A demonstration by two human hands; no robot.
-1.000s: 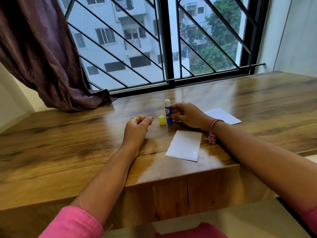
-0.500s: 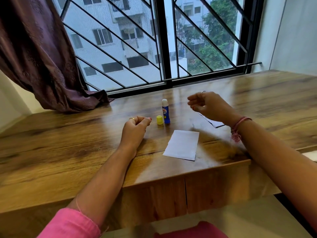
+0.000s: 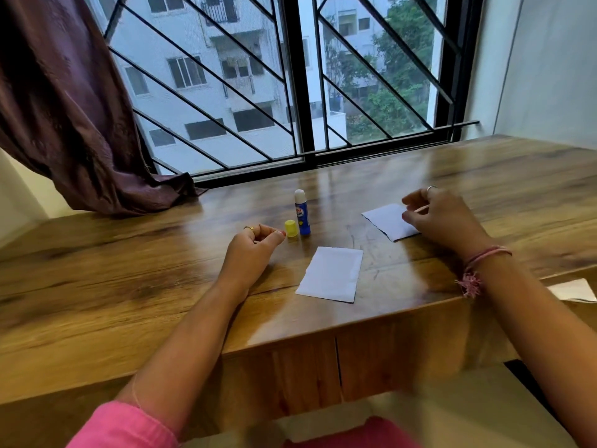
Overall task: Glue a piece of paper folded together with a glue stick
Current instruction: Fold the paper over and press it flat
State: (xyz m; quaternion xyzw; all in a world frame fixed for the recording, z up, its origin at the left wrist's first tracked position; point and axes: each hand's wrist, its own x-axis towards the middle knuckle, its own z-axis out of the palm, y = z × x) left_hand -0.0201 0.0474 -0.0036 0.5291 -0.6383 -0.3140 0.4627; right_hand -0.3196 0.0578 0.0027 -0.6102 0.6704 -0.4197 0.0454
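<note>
Scene: I look down over a wooden counter [image 3: 129, 270] under a barred window, my two bare forearms reaching forward across it.
Left hand [image 3: 255, 245]: resting on the counter as a loose fist, fingers curled in, holding nothing, just beside the yellow cap [image 3: 290, 228].
Right hand [image 3: 439, 218]: over the far paper [image 3: 384, 221], fingers curved and partly spread; this grip looks about to take the sheet, but I cannot tell whether it has closed on it yet.
Glue stick [image 3: 301, 213]: stands upright on its base, uncapped, white glue tip pointing straight up, long axis vertical; its cap stands beside it to the left.
Near paper [image 3: 331, 274]: lies flat close to the counter's front edge, between my hands, its long sides running roughly away from me with a slight tilt.
Far paper, lie: flat, turned at an angle, its ragged edge facing left toward the glue stick.
Step in hand: I judge it to be picking up the far paper.
Doing it well: I would slide a fingertip under a corner, lift gently without creasing, and keep my sleeve and wrist clear of the open glue stick so it is not knocked over.
</note>
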